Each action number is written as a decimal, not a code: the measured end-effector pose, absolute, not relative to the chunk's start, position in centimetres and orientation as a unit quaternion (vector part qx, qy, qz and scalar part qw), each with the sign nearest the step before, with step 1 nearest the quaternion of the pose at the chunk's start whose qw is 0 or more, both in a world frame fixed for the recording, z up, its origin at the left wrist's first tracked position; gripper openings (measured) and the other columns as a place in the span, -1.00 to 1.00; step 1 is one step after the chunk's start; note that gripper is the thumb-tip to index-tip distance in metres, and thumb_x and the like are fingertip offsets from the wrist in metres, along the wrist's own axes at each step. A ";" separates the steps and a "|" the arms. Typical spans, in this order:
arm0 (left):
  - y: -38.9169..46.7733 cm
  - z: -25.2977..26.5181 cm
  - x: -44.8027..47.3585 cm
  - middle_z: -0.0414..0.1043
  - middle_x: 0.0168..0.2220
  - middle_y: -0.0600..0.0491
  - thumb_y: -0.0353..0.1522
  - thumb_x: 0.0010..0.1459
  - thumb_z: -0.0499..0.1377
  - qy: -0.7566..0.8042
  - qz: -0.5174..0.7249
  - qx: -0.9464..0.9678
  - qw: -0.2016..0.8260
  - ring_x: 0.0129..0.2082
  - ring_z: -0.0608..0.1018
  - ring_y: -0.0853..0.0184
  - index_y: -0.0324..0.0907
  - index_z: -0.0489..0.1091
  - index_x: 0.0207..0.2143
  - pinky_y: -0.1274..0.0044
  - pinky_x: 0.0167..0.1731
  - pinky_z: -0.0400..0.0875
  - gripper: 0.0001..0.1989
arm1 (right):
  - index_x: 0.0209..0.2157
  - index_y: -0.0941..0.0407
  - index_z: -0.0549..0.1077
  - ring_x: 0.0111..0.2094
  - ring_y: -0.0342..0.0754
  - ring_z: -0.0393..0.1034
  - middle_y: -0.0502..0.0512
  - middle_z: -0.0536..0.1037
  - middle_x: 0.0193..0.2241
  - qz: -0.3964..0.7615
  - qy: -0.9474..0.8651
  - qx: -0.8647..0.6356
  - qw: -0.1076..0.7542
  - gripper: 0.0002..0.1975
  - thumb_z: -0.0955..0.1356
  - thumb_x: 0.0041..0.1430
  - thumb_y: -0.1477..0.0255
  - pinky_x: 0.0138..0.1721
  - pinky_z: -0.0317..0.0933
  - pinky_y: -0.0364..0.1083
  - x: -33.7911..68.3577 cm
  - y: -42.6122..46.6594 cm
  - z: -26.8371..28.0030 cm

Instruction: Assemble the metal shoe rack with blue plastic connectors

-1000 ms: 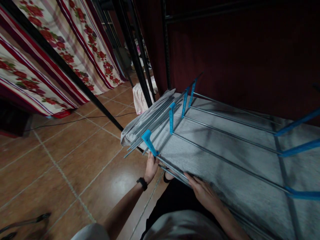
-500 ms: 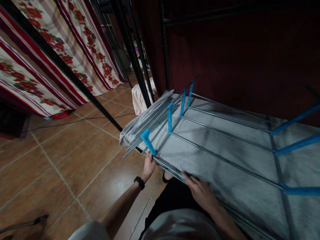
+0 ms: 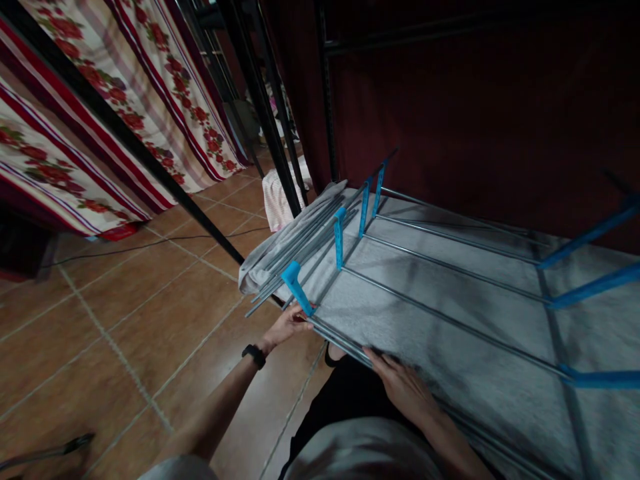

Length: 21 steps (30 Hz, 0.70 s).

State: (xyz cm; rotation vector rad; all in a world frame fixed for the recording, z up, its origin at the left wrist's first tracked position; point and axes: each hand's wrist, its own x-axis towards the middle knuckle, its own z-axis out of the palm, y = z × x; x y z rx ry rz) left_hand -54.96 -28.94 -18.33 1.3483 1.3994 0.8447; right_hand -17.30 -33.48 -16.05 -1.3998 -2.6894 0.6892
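Near the bed's (image 3: 390, 320) near left corner, my left hand (image 3: 290, 325) pinches the foot of the blue bracket (image 3: 299, 290), thumb and fingers narrow. My right hand (image 3: 400, 377) lies over the metal tube (image 3: 340, 335) along the near edge; how tightly it closes, I cannot tell. Best, I judge, to keep tube and foot aligned, pressing without twisting.

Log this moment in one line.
left hand: at base of nearest blue bracket | right hand: on near metal rods | bracket row: across grey cloth | loose rods: side by side at cloth's left end
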 end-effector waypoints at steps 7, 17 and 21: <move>-28.2 -17.7 -55.4 0.42 -0.04 -0.03 -0.06 -0.06 0.45 0.558 0.326 0.566 0.512 -0.06 0.47 0.20 -0.15 0.53 -0.04 0.36 -0.03 0.46 -0.43 | 0.41 -0.14 0.16 0.09 0.12 0.53 0.12 0.51 0.20 0.220 -0.861 -0.459 0.016 -0.42 0.15 0.44 0.50 0.11 0.41 0.11 -17.1 -33.7 -17.0; -27.0 -17.4 -56.2 0.37 -0.22 0.06 -0.05 -0.05 0.44 0.540 0.260 0.605 0.524 -0.26 0.42 0.34 -0.18 0.49 -0.06 0.50 -0.22 0.38 -0.42 | 0.40 -0.12 0.18 0.03 0.09 0.56 0.12 0.53 0.17 0.207 -0.869 -0.449 0.028 -0.44 0.17 0.44 0.48 0.05 0.46 0.06 -16.9 -33.6 -17.2; -26.7 -16.9 -56.2 0.35 -0.21 0.06 -0.05 -0.05 0.44 0.522 0.256 0.608 0.540 -0.24 0.42 0.33 -0.19 0.48 -0.13 0.48 -0.16 0.38 -0.46 | 0.40 -0.11 0.19 0.01 0.08 0.58 0.13 0.53 0.17 0.202 -0.872 -0.446 0.023 -0.43 0.15 0.43 0.51 0.04 0.46 0.07 -16.8 -33.7 -17.3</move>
